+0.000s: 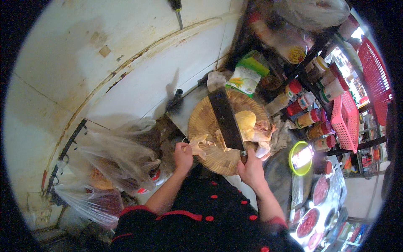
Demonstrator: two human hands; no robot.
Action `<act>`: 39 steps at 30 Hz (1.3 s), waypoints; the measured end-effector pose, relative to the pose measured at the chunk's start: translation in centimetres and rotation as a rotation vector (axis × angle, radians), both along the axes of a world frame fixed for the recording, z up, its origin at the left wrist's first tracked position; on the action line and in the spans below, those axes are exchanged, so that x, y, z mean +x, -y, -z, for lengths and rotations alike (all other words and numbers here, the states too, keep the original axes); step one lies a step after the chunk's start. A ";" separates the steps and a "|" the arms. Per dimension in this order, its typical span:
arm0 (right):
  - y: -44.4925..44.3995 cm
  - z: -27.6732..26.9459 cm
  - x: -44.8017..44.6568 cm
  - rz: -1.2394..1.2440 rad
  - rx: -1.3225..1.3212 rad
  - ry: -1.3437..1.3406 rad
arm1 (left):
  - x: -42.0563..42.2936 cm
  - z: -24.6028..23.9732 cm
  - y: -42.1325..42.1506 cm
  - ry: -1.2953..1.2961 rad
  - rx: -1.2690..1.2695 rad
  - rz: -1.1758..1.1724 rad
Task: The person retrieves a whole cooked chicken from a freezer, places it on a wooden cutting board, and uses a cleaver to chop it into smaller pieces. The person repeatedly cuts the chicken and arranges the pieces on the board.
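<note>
A round wooden chopping block (207,162) stands in front of me. My right hand (253,170) is closed round the handle of a cleaver with a broad dark blade (226,121), which lies across the view of the block. To the right of the blade is a raw, yellow-skinned poultry carcass (247,124) on the block. My left hand (183,159) pinches the edge of a pale raw poultry piece (198,145) at the block's left rim. Small cut bits lie between that piece and the blade; part of the carcass is hidden behind the blade.
Spice jars (308,118) and a pink plastic basket (344,123) stand to the right. Nearer are a yellow-green bowl (292,163) and bowls of red meat (308,223). A green-white packet (247,77) sits behind the block. Clear plastic bags (119,157) hang at left by the wall.
</note>
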State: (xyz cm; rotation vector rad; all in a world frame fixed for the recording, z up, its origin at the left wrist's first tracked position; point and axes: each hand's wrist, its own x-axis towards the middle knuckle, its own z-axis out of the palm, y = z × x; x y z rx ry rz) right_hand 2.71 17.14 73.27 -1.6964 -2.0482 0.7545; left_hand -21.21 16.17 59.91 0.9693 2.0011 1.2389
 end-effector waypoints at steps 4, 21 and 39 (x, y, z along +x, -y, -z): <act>0.6 0.7 -1.4 -0.138 0.015 0.184 | 0.0 -0.5 0.7 -0.109 -0.015 0.030; -0.4 -2.5 -2.0 0.009 0.163 0.039 | 1.3 -0.6 -0.3 -0.115 -0.220 0.104; -0.9 -0.4 -1.4 0.035 -0.106 0.172 | -0.5 -0.9 -3.5 -0.206 0.007 0.301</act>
